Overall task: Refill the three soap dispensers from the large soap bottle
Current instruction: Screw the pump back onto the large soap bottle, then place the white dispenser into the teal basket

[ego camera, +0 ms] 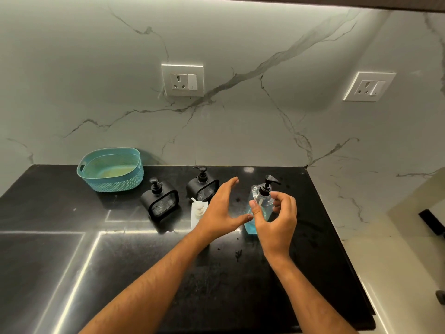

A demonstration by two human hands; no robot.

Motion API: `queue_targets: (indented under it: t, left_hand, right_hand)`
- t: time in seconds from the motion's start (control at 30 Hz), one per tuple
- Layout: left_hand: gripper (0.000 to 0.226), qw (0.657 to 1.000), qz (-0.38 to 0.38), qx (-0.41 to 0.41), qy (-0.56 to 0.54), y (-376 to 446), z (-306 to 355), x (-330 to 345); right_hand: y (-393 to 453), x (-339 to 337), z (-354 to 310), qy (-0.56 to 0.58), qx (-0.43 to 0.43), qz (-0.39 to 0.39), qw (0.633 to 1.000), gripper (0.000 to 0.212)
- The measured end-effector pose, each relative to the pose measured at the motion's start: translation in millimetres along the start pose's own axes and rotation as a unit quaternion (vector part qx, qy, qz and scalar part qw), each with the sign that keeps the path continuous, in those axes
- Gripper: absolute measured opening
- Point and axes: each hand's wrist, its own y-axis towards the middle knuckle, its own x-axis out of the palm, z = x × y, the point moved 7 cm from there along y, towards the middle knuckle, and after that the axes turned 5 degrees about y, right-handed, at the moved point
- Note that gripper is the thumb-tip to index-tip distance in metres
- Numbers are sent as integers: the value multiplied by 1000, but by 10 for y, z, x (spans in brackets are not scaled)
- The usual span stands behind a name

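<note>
The large soap bottle, clear with blue liquid and a black pump, stands on the black table right in front of the right hand. That hand's fingers are curled loosely around the bottle's neck just below the pump; the thumb tip looks to be at the neck, but whether the fingers actually grip or only cup it cannot be told. The left hand is spread, fingers straight and released, holding nothing, with its thumb reaching toward the bottle's lower left side, near or touching it.

Just left of the left hand, partly hidden behind it, is a white soap dispenser. Beyond the left fingertips stands a black soap dispenser with a pump; a second black dispenser stands farther left. Well to the left, by the marble wall, sits a teal plastic basket. Two wall sockets are mounted above the table, well apart from the hands.
</note>
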Motion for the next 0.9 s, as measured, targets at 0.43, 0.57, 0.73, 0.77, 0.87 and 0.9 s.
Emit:
queue_targets:
  t: [0.43,0.57,0.73,0.77,0.87,0.9]
  left_hand:
    - [96,997,60,-45,-27,-464,-301,-740]
    - [98,994,65,-84,-28,-641,-583,-832]
    - [106,984,35,-168,-55,-797,-932,-782]
    - [110,981,27,-179,-62,-817,-980,-754]
    - [114,978,5,-198,-70,-855,-1129,-642]
    - [113,977,-1,-200,-70,-860,-1180,-600]
  right_hand:
    - [-392,737,-352,24,-30,-104,994,49]
    - [-533,951,-237,12,1,-138,990,58]
    - [-719,1165,-47,-28,40,-178,983,75]
    - [-751,1197,-2,-32,54,-186,981,78]
    - [-823,1274,123,-37,88,-208,974,85]
    - [-842,1294,162,-40,97,-216,971,87]
